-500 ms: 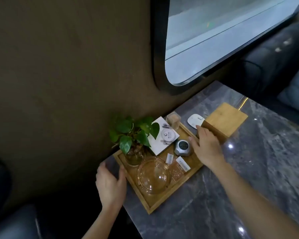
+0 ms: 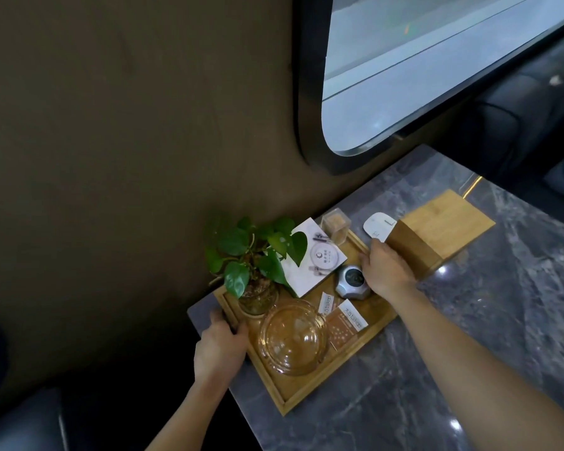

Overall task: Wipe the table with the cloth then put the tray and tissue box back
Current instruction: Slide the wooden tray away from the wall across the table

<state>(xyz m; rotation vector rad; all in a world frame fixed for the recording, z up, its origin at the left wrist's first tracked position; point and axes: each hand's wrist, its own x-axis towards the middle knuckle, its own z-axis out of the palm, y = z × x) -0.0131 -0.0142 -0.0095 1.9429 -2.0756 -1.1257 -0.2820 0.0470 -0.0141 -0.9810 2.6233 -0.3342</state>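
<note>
A wooden tray (image 2: 309,390) lies on the grey marble table (image 2: 469,369) against the brown wall. It carries a potted green plant (image 2: 254,255), a glass ashtray (image 2: 292,340), a white card (image 2: 319,255), a small silver device (image 2: 352,281), sachets (image 2: 345,323) and a clear box (image 2: 336,224). My left hand (image 2: 220,348) grips the tray's left rim. My right hand (image 2: 386,268) holds the tray's far right rim, beside the wooden tissue box (image 2: 436,229). No cloth is in view.
A white flat gadget (image 2: 378,226) lies behind the tissue box. A dark-framed window (image 2: 404,76) is in the wall above. Dark seats (image 2: 518,118) stand at the far right and at the lower left (image 2: 23,418). The table's near-left edge drops off beside my left arm.
My left hand has moved in from beside the tray and closed on its left rim. My right hand has slid back along the far rim toward the tissue box.
</note>
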